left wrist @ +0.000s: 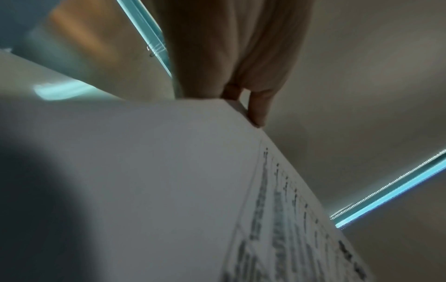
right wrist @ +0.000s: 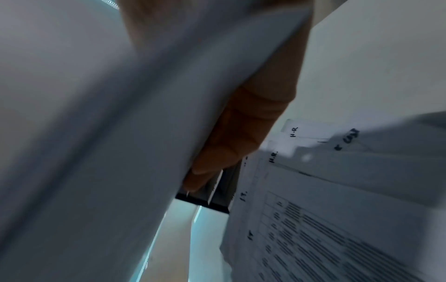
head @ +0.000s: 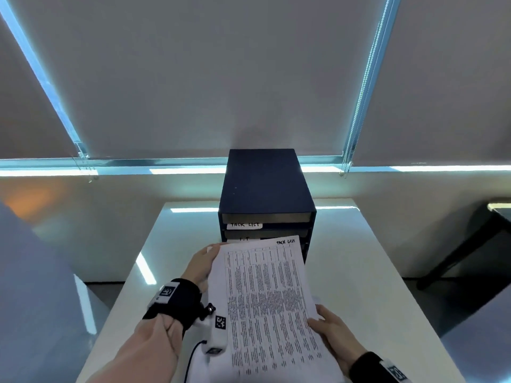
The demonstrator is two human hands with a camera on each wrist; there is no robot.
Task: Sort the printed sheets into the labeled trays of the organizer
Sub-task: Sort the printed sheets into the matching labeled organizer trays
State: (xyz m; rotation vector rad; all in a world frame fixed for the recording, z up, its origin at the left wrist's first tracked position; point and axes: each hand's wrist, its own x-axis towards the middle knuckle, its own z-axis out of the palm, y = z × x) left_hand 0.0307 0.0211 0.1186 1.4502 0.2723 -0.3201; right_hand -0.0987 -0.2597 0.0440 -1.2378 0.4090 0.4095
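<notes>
Both hands, left hand (head: 199,265) and right hand (head: 333,331), grip a white printed "TASK LIST" sheet (head: 271,299) before a dark blue tray organizer (head: 265,186).

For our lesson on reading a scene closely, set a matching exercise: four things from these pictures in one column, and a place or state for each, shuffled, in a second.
Things
1. organizer
2. top sheet
3. left hand
4. right hand

Places or states
A. grips the sheet's near right edge
B. marked TASK LIST by hand
C. stands at the table's far edge
D. holds the sheet's far left corner

Pairs: 1-C, 2-B, 3-D, 4-A
</notes>
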